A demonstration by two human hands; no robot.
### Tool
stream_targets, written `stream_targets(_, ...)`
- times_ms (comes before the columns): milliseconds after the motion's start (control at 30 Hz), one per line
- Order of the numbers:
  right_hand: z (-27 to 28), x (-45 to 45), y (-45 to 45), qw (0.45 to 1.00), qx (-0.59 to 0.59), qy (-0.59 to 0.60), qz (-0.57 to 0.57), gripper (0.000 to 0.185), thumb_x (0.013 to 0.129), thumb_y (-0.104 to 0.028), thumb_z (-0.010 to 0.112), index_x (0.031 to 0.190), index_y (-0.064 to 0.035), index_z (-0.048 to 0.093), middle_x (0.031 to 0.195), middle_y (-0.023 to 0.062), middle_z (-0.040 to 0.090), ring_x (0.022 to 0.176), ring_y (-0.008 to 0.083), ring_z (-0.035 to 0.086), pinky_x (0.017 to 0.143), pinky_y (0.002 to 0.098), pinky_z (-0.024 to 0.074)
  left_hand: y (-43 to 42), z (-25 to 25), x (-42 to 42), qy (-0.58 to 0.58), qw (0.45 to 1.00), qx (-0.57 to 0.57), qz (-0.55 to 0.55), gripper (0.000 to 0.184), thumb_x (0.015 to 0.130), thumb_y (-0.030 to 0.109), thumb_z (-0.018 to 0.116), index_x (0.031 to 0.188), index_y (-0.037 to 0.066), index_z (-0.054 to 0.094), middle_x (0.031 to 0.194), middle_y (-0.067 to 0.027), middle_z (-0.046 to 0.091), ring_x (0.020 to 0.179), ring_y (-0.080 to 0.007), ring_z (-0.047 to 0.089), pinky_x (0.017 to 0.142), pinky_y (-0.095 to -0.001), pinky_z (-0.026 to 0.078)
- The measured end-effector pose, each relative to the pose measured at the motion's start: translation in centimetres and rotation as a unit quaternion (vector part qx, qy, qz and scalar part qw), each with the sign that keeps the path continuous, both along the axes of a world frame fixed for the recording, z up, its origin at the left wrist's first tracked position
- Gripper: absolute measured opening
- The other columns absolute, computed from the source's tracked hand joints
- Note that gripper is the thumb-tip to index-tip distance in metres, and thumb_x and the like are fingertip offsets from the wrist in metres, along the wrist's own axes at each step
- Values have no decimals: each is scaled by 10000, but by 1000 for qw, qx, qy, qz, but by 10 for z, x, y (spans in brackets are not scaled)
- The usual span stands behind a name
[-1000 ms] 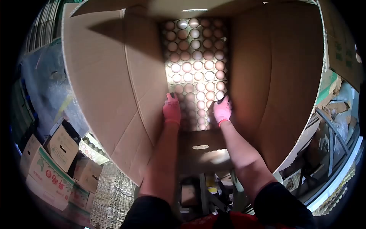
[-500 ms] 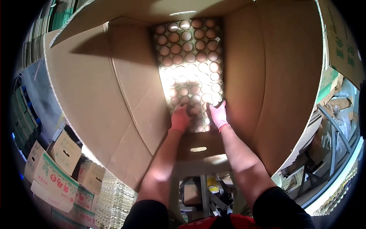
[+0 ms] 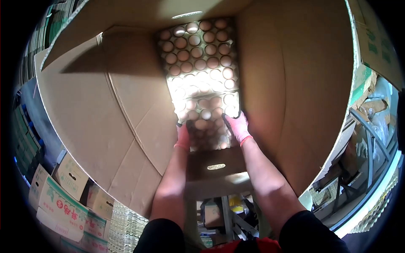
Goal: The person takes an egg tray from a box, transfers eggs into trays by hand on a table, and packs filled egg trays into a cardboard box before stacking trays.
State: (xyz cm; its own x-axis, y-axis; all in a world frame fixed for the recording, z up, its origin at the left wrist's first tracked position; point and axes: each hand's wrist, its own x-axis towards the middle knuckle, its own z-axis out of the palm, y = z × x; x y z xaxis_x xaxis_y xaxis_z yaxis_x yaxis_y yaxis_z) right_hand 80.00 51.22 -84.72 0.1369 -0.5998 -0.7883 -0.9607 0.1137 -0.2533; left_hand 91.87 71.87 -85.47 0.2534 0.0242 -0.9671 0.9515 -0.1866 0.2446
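Note:
Deep in a tall open cardboard box (image 3: 139,97) lie two egg trays filled with brown eggs, end to end. The far egg tray (image 3: 171,86) is brightly lit across its near rows. On the near egg tray (image 3: 198,98), the eggs closest to me are in shadow. My left hand (image 3: 182,137), in a pink glove with dark fingertips, is closed at this tray's left edge, its fingers partly hidden. My right hand (image 3: 237,127), gloved the same way, grips the right edge, fingertips beside the outer eggs. One pale egg (image 3: 206,114) sits between the hands.
The box's side walls rise close to both forearms. Printed cartons (image 3: 63,206) and stacked empty egg trays (image 3: 125,225) stand at lower left. To the right are a metal frame (image 3: 369,137) and plastic bags (image 3: 379,122).
My left hand has moved left from over the eggs to the near tray's edge. My right hand stays at the right edge. The view has shifted slightly.

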Motion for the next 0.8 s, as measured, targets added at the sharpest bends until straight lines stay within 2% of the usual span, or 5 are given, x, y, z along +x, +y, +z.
stream_targets(233,85,40,-21,996,16,29,85,597,734,-415,747,1211,-77,626,1132,160,682,1127,344,599,996,452,432,-2,56,-7,-165,982,38,-89,375,969,250,595,1251,6,557,1143,-79,616,1028,-182,576,872,-371,485)
stream_targets(367,115,88,-54,996,35,-80,0,643,734,-399,764,1243,-45,595,1187,178,660,1146,331,605,964,433,474,-17,55,25,-224,964,92,-113,477,899,268,665,1246,-27,527,1197,-162,604,1114,-263,567,937,-403,458)
stream_targets(433,106,114,-65,987,35,-147,-59,650,744,-386,765,1261,-36,582,1196,182,659,1131,329,621,943,423,491,-64,89,60,-257,938,177,-150,572,865,304,703,1281,-29,495,1246,-209,580,1177,-311,551,998,-418,434)
stream_targets(567,68,166,-93,985,20,-159,-68,640,761,-442,741,1230,-28,601,1162,216,661,1098,366,629,913,444,504,-80,40,136,-311,924,141,-174,769,887,398,673,1423,-58,361,1391,-238,502,1283,-344,489,1073,-414,382)
stream_targets(800,21,199,-125,979,-65,-190,18,777,827,-487,701,1362,25,463,1253,284,595,1179,419,568,975,469,471,-134,67,201,-365,862,121,-330,567,977,390,533,1331,-51,497,1296,-288,555,1165,-435,537,1010,-435,433)
